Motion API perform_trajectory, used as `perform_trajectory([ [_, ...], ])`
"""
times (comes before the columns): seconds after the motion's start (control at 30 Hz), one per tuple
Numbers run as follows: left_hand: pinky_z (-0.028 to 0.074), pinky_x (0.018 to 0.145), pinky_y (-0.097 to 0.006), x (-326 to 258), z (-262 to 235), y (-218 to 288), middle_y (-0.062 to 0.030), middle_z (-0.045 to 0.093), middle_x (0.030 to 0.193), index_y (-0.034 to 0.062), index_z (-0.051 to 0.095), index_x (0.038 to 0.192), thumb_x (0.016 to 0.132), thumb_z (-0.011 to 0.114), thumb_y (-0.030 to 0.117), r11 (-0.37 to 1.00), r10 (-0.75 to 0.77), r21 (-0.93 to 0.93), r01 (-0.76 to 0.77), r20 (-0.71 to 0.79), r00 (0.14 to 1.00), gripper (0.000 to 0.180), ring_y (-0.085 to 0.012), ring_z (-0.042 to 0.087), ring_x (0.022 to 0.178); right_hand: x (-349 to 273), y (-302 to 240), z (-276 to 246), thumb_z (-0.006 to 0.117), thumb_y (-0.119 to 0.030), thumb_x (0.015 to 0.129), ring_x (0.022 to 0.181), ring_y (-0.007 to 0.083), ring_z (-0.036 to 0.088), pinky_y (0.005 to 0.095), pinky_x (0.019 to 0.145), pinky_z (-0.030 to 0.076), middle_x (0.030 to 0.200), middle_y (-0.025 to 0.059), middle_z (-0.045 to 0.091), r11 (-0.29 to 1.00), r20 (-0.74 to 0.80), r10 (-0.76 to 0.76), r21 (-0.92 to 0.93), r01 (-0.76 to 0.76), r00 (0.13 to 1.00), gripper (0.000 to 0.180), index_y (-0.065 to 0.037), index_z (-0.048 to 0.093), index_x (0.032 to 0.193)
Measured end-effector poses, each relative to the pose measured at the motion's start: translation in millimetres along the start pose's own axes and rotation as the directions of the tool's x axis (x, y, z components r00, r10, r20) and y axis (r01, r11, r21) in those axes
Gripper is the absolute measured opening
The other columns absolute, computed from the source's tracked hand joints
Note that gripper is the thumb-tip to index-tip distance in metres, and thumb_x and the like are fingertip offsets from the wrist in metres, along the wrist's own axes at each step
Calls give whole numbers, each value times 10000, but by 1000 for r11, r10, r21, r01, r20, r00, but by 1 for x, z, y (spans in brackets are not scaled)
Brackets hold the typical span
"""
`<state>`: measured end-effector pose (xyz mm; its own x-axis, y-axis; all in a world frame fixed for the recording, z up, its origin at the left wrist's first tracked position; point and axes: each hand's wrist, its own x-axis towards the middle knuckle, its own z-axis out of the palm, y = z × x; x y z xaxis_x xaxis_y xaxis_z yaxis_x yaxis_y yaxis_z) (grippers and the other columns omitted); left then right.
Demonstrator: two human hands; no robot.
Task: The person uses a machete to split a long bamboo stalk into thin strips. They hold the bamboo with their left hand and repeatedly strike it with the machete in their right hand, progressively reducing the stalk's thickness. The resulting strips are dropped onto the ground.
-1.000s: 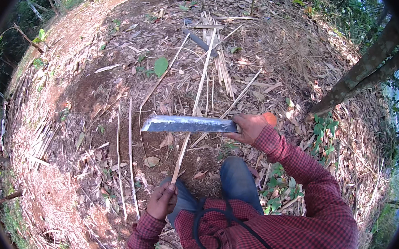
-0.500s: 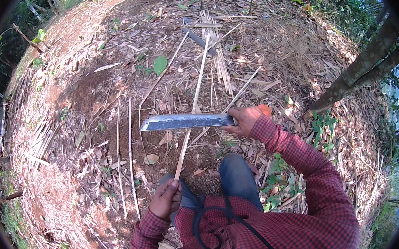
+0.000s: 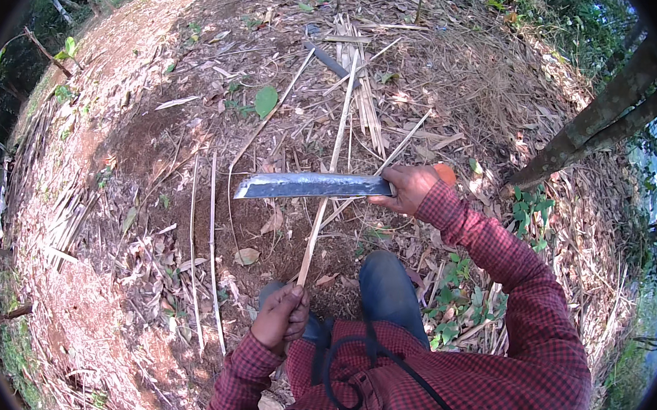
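My left hand point(image 3: 282, 316) is closed around the near end of a long, pale split strip point(image 3: 318, 233), likely bamboo, that slants away and slightly right. In my right hand point(image 3: 411, 189) is a machete point(image 3: 307, 185), its orange handle end point(image 3: 444, 173) showing past my fist. The broad dark blade points left and lies across the strip, covering a short part of it. Whether the edge presses on the strip I cannot tell.
Beyond the blade lie a bundle of split strips point(image 3: 365, 104) and a dark, blade-like piece point(image 3: 329, 62). Two thin strips point(image 3: 215, 254) lie to the left on leaf litter. A double tree trunk point(image 3: 584, 136) leans at right, with green plants point(image 3: 462, 303) near my right knee.
The machete has tilted a little, its tip higher and its handle end slightly raised and to the right. My left hand and the strip have shifted slightly right.
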<state>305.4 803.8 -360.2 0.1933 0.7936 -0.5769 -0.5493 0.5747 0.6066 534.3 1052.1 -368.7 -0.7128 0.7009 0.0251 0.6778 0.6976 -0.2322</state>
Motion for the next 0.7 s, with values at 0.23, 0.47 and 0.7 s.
perform_trajectory([
  [0.23, 181, 316, -203, -3, -1, -5, 43, 304, 540, 89, 422, 803, 942, 388, 227, 1000, 3, 11, -3, 16, 1000, 199, -45, 231, 367, 0, 1, -3, 580, -535, 772, 659, 258, 613, 379, 602, 493, 708, 104, 604, 999, 32, 29, 19, -30, 999, 486, -58, 583, 862],
  [0.47, 180, 327, -194, -3, 8, 2, 55, 286, 519, 80, 422, 814, 954, 376, 245, 1000, 27, 3, -27, 32, 999, 221, -39, 217, 365, 0, 5, -3, 587, -542, 765, 665, 260, 613, 378, 625, 492, 729, 102, 610, 999, -11, 30, 43, -30, 999, 500, -54, 580, 875],
  [0.7, 179, 345, -193, -18, 3, -4, 54, 297, 531, 75, 426, 808, 951, 385, 248, 998, 19, 63, -19, 1, 1000, 228, -37, 220, 385, 11, 7, -34, 548, -553, 786, 721, 262, 611, 370, 647, 476, 736, 97, 600, 986, 61, 166, -6, -166, 984, 507, -63, 582, 911],
])
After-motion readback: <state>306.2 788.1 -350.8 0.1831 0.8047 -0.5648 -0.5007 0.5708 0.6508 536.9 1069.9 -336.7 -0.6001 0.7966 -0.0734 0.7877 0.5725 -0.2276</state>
